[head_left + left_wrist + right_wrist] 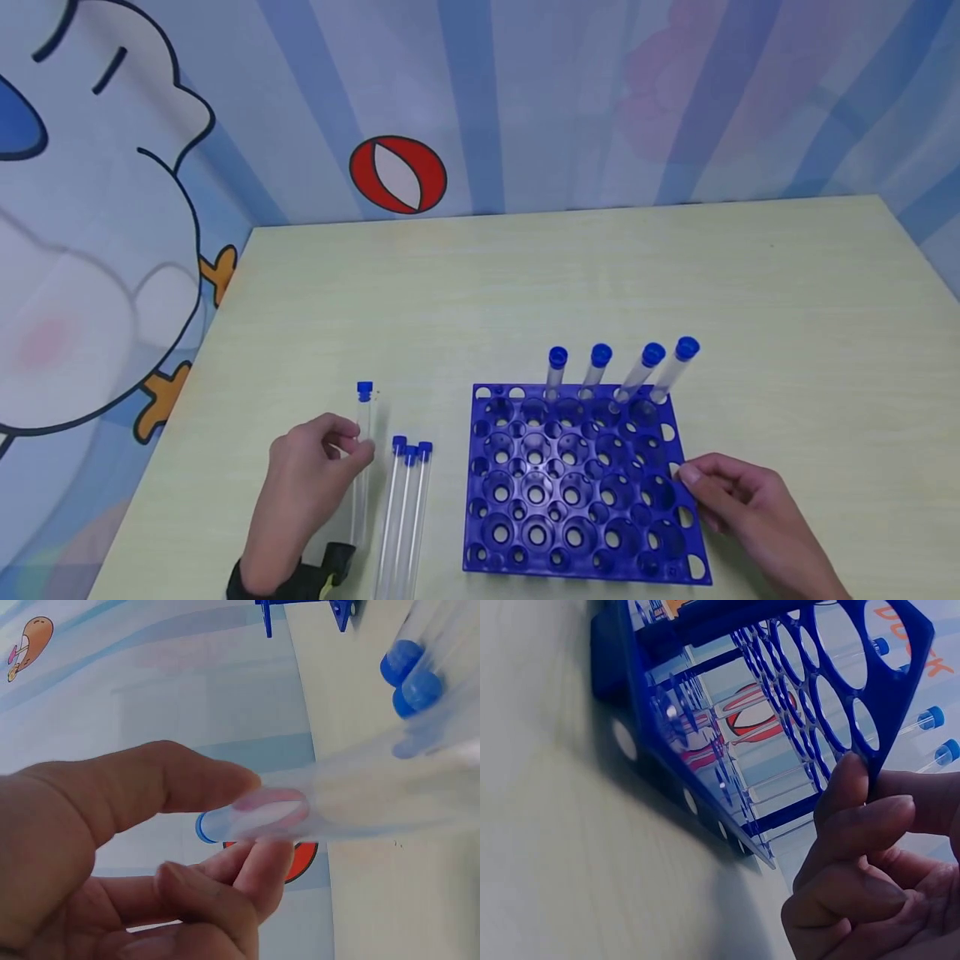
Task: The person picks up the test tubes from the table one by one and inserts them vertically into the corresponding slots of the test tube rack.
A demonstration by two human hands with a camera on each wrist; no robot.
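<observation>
the left hand (315, 471) pinches a clear tube (363, 415) between its thumb and forefinger, the other fingers loosely bent; the tube's blue cap (364, 389) points toward the wall (555, 100). just to the right of that tube, three capped tubes (406, 517) lie side by side on the pale table (450, 308), between the left hand and the blue rack (540, 570). the right hand (742, 504) grips the rack's right edge between thumb and fingers, its fingers curled in. four more tubes (636, 375) stand in the rack's far row, blue caps up, the two on the right set closer together than the others. a black strap (300, 579) circles the left wrist. on the striped wall behind the table is a red and white ball (397, 175).
</observation>
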